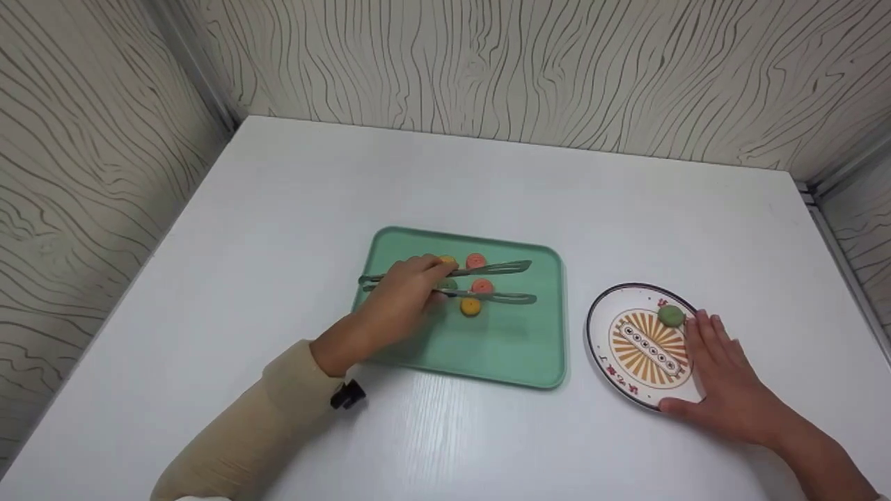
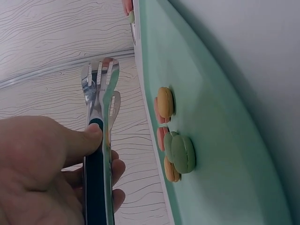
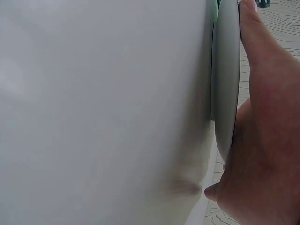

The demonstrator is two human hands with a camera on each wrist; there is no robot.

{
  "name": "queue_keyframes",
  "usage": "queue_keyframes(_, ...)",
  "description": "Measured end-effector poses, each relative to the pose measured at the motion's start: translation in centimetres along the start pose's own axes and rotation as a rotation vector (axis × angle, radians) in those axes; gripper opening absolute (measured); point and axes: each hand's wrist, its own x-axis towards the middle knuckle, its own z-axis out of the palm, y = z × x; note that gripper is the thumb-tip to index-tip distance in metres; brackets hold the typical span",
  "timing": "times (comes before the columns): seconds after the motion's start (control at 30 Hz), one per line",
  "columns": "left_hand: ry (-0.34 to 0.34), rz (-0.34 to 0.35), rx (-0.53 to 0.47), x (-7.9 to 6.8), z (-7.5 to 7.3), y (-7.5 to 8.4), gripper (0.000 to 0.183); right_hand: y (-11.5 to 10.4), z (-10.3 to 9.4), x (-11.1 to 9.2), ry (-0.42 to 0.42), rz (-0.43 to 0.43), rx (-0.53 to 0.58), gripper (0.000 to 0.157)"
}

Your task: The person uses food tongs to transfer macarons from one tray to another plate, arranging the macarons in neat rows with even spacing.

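My left hand (image 1: 400, 296) grips metal tongs (image 1: 511, 268) with dark handles, thumb on one arm and fingers on the other. The tongs' two arms are spread, with nothing between their tips. Below them, yellow macarons (image 1: 470, 307), pink macarons (image 1: 482, 286) and green macarons (image 2: 183, 153) sit grouped on a green tray (image 1: 515, 362). To the right, a round white plate (image 1: 601, 337) with a printed sunburst carries one green macaron (image 1: 671, 316) near its rim. My right hand (image 1: 734, 390) rests at the plate's right edge, fingers straight and thumb spread along the rim.
Both tray and plate stand on a white table (image 1: 292, 209), with a gap between them. Patterned wall panels (image 1: 473, 69) rise behind the table and along its sides. A small black object (image 1: 348, 394) shows at the left sleeve's cuff.
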Motion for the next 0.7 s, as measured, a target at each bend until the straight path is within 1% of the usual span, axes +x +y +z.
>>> queue_keyframes(0.3, -0.050, -0.014, -0.013, -0.8, -0.9, -1.0, 0.043, 0.0, 0.0, -0.1, 0.004, 0.001, 0.007, 0.127)
queue_keyframes(0.5, -0.060, -0.004, -0.031, -1.2, -1.5, -1.8, 0.045, 0.0, 0.0, 0.0, 0.007, -0.002, 0.007, 0.127)
queue_keyframes(0.7, -0.102, -0.015, -0.038, -1.7, -2.0, -2.5, 0.043, -0.1, -0.1, -0.1, -0.007, 0.011, 0.007, 0.127)
